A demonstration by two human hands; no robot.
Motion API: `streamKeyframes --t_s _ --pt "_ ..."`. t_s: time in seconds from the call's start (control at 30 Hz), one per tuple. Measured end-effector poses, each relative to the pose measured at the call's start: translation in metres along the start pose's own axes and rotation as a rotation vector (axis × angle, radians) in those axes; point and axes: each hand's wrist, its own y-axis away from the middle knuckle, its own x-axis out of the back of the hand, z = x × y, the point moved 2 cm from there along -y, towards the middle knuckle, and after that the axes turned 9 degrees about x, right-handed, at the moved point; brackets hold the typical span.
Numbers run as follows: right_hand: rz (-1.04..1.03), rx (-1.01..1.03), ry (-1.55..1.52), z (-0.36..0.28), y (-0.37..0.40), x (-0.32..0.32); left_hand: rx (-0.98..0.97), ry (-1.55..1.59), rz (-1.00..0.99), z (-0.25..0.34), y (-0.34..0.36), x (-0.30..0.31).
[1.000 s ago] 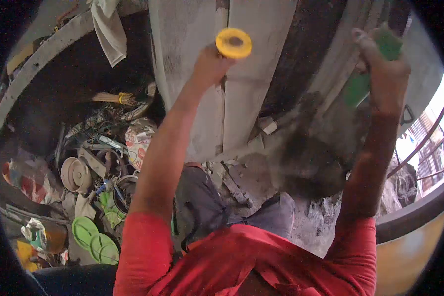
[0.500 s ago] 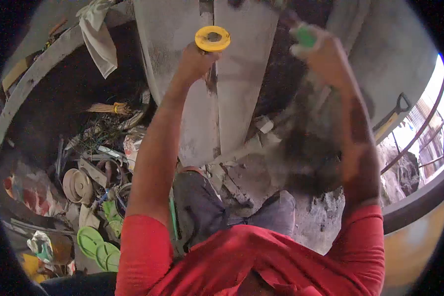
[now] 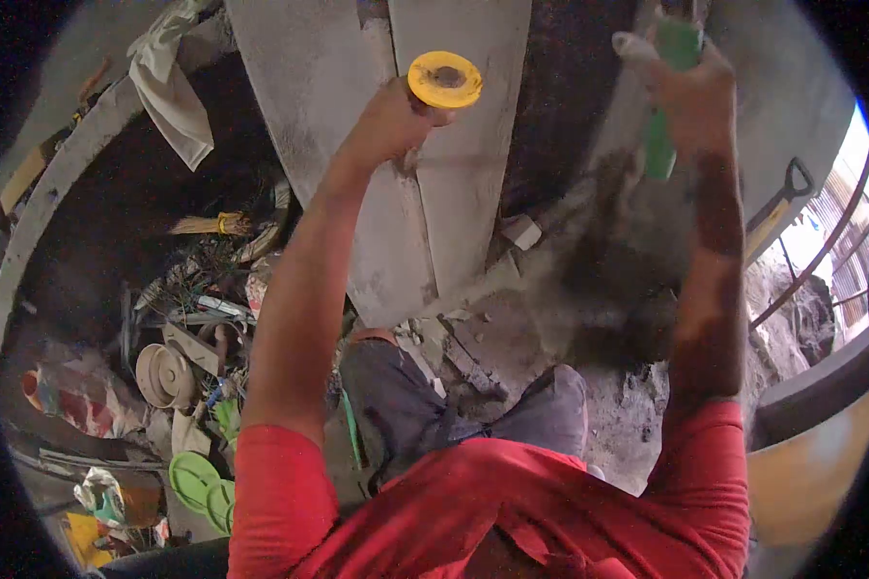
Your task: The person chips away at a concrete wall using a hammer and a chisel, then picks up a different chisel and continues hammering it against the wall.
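Observation:
My left hand [image 3: 396, 121] is closed around a chisel with a round yellow hand guard [image 3: 461, 90]. The grey struck end shows in the middle of the guard, while the blade is hidden below my fist. Behind it stands a pale grey wall or pillar [image 3: 473, 154] with a rough groove down it. My right hand [image 3: 700, 101] grips the green handle of a hammer [image 3: 680, 43], raised to the right of the chisel. Its metal shaft leaves the top of the view, and the head is out of sight. My right thumb sticks out sideways.
At left lie a straw broom [image 3: 208, 224], a beige round lid [image 3: 165, 375], green plastic lids [image 3: 193, 481] and other clutter. A white cloth [image 3: 171, 101] hangs over a ledge. Rubble [image 3: 468, 362] covers the floor by my knees. A yellow-handled tool [image 3: 768, 227] leans at right.
My right hand and the hammer have swung right and up, away from the chisel. The view has shifted slightly, and my left hand with the chisel appears a little further right.

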Motion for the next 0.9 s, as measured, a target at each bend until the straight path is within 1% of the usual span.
streamKeyframes --t_s 0.03,0.1,0.17,0.23,0.3,0.33,0.4,0.47,0.5,0.53,0.57,0.6,0.67,0.7,0.73,0.77,0.83,0.87,0.9 --pt "0.005 -0.002 -0.006 0.007 0.002 0.002 -0.030 -0.088 0.073 -0.001 -0.006 -0.001" --pt "-0.138 -0.063 0.039 0.021 0.011 0.003 -0.010 -0.072 0.057 -0.008 -0.016 -0.004" --pt "-0.134 -0.069 0.004 0.032 0.017 0.004 0.018 -0.054 0.039 -0.014 -0.022 -0.010" --pt "-0.117 -0.062 -0.037 0.039 0.015 0.005 0.086 -0.106 -0.040 -0.016 -0.035 -0.014" --pt "-0.168 -0.207 -0.029 0.049 0.015 0.005 0.048 -0.124 -0.051 -0.012 -0.046 -0.017" --pt "-0.165 -0.213 -0.032 0.054 0.018 0.000 0.013 -0.127 -0.063 -0.011 -0.049 -0.021" --pt "-0.063 -0.143 -0.063 0.069 0.037 -0.023 0.011 -0.180 -0.042 -0.007 -0.047 -0.026" --pt "-0.170 0.075 -0.042 0.099 0.066 -0.060 0.008 -0.231 -0.023 -0.002 -0.045 -0.029" --pt "-0.169 0.063 -0.041 0.106 0.071 -0.062 0.003 -0.312 -0.048 -0.002 -0.044 -0.031" --pt "-0.326 -0.029 0.076 0.114 0.074 -0.066 -0.005 -0.395 -0.065 -0.002 -0.044 -0.031" --pt "-0.481 -0.121 0.191 0.121 0.076 -0.068 -0.007 -0.399 -0.068 -0.001 -0.042 -0.032" --pt "-0.469 -0.116 0.189 0.122 0.070 -0.062 0.014 -0.360 -0.051 -0.004 -0.045 -0.032" --pt "-0.398 -0.167 0.065 0.125 0.061 -0.043 0.041 -0.327 -0.038 -0.007 -0.049 -0.030" --pt "-0.244 0.034 0.014 0.115 0.053 -0.027 -0.011 -0.331 -0.032 -0.008 -0.052 -0.029" --pt "-0.223 -0.112 0.015 0.100 0.040 -0.008 -0.058 -0.333 -0.030 -0.009 -0.053 -0.030" --pt "-0.201 -0.257 0.017 0.088 0.026 0.007 -0.055 -0.336 -0.035 -0.011 -0.053 -0.030" --pt "0.086 -0.227 -0.317 0.103 0.006 0.023 -0.007 -0.116 -0.044 -0.010 -0.049 -0.029" --pt "0.082 -0.233 -0.316 0.110 0.006 0.015 -0.001 -0.114 -0.047 -0.009 -0.049 -0.028" --pt "0.115 -0.159 -0.384 0.116 0.011 0.006 -0.007 -0.195 -0.032 -0.006 -0.048 -0.028"
